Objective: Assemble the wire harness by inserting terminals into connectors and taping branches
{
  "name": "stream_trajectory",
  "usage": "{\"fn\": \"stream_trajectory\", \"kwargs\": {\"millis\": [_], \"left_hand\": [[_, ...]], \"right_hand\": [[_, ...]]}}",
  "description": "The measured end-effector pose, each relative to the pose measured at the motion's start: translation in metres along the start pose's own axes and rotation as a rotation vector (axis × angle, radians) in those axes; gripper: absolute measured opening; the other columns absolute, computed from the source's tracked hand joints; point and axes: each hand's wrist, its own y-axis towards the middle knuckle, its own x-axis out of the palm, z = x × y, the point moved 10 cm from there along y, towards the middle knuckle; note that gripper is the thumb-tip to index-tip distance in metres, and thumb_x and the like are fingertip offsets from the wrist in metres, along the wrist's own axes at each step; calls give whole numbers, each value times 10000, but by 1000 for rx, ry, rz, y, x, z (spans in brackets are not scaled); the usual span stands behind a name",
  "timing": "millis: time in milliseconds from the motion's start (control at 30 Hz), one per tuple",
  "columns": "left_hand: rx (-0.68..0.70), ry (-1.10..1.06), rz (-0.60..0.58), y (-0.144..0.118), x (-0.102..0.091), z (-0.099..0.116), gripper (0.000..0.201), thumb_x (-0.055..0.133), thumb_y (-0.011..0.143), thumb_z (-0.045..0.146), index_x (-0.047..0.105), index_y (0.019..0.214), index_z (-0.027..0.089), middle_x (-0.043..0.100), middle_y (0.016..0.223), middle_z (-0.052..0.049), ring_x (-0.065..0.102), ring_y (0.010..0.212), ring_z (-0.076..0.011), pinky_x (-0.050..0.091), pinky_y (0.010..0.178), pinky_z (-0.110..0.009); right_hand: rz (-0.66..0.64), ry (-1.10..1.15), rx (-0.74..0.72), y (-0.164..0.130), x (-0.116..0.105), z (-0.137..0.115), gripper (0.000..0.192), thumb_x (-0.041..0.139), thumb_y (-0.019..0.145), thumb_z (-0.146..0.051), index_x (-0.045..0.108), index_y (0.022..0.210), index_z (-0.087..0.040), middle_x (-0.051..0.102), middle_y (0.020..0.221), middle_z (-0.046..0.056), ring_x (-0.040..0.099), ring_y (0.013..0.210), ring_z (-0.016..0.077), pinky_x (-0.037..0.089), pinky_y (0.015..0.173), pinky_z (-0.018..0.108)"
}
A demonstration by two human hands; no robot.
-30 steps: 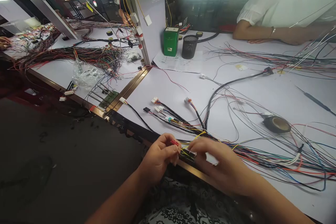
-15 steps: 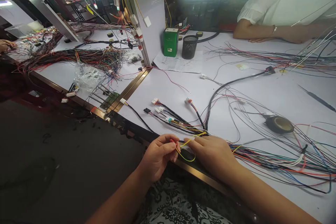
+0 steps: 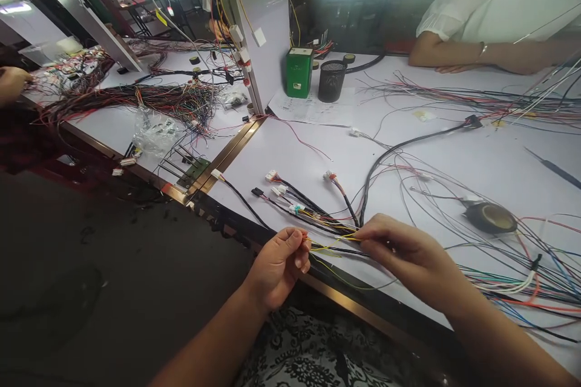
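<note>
My left hand (image 3: 279,263) is closed in a pinch near the table's front edge. Between its thumb and fingers shows a small red connector (image 3: 305,235), partly covered by the fingertips. Yellow wires (image 3: 324,248) run from it toward my right hand (image 3: 406,254), whose thumb and forefinger are closed on a yellow wire (image 3: 348,237). Below, a thin green-yellow wire (image 3: 345,284) sags across the edge. Just beyond both hands lies a black-sleeved wire harness (image 3: 313,205), its branches ending in white connectors (image 3: 272,176) and a black connector (image 3: 257,192).
Loose coloured wires (image 3: 508,290) spread to the right beside a roll of black tape (image 3: 492,218). A green box (image 3: 298,72) and a mesh cup (image 3: 331,81) stand at the back. Opposite, a person's forearms (image 3: 458,55) rest on the table. More wire bundles (image 3: 149,101) lie left.
My right hand has lifted and moved right, its fingers now pinching a yellow wire. The wire loop between the hands has opened out. My left hand keeps its pinch in nearly the same place.
</note>
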Motion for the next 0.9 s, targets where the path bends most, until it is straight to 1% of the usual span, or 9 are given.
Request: {"fn": "stream_trajectory", "kwargs": {"millis": [100,200,267,367,467,533,633,767,900], "left_hand": [[44,56,-3,-2,1,4,122,638,833,198,656,946,156,595,812,-13,473,575,-44,407,596,-200],[63,104,9,-5,0,4,178,648,824,169,665,1002,165,626,870,-25,508,625,-48,416,650,-192],[63,119,10,-6,0,3,198,651,823,171,669,1019,164,632,864,-28,509,631,-50,416,657,-189],[65,131,2,-7,1,2,209,658,818,180,672,1026,163,632,839,-26,509,635,-55,417,663,-193],[68,135,2,-8,3,3,205,654,822,194,675,1023,164,627,814,-23,511,643,-60,417,672,-196],[67,145,-1,-8,3,3,201,654,823,200,677,1020,166,623,809,-22,513,650,-63,415,680,-199],[64,181,-14,-8,4,3,196,660,819,210,682,1009,167,615,798,-17,514,656,-65,410,682,-200],[74,228,-23,-8,4,2,195,659,823,223,684,1009,170,606,778,-12,513,659,-64,401,683,-200],[68,247,-33,-8,4,0,188,658,825,228,685,1002,172,603,769,-11,514,661,-63,396,679,-200]], "right_hand": [[64,-51,-141,10,11,-26,132,537,897,-271,665,918,-249,649,820,35,603,765,152,494,670,275],[132,-181,-193,16,21,-36,141,541,891,-255,679,863,-237,644,770,32,588,744,152,474,670,287],[115,-247,-164,18,30,-33,155,537,886,-246,682,834,-233,625,713,22,571,702,148,450,633,281],[59,-277,-89,17,39,-24,140,551,859,-217,687,830,-235,627,695,6,569,681,140,429,613,266],[-11,-224,-52,14,43,-18,145,549,863,-212,689,880,-244,662,722,-9,594,708,132,441,660,255],[-65,-155,-14,13,45,-15,162,532,885,-242,689,923,-257,687,780,-12,612,741,128,450,689,249],[-138,-75,70,11,47,-8,182,509,901,-289,687,927,-265,698,838,-8,620,759,132,453,682,247],[-193,-80,140,12,50,-4,189,502,879,-261,689,861,-249,675,760,-9,595,693,134,425,628,248],[-219,-99,186,14,52,-2,196,491,848,-233,680,797,-229,630,675,-14,552,628,128,387,575,242]]}}
